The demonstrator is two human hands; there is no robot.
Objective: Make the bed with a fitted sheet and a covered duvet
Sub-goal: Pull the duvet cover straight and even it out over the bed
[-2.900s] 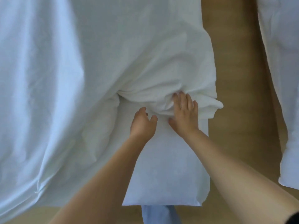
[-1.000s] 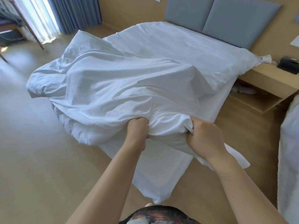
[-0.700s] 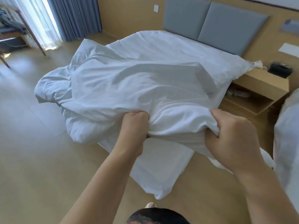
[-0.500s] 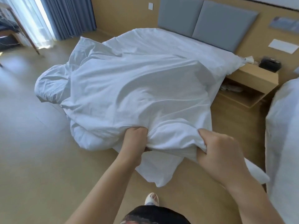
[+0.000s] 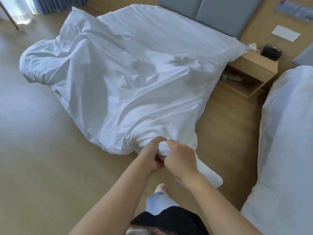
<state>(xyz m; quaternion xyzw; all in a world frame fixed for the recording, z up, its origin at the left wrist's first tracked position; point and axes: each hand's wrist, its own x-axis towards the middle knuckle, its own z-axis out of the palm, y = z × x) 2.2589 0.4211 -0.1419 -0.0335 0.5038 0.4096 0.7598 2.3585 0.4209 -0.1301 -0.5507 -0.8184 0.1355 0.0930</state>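
The left hand [image 5: 153,156] and right hand [image 5: 180,158], which had gripped the duvet [image 5: 128,85] edge well apart, came together and clutched one small bunched wad of it between them. The duvet, billowed high half a second earlier, sank flatter and spread wider across the bed [image 5: 186,26].

A wooden nightstand [image 5: 254,66] stands by the wall, with a black box [image 5: 271,52] at the back edge of its top. Grey headboard panels [image 5: 220,12] line that wall, and blue curtains [image 5: 55,4] hang far left.
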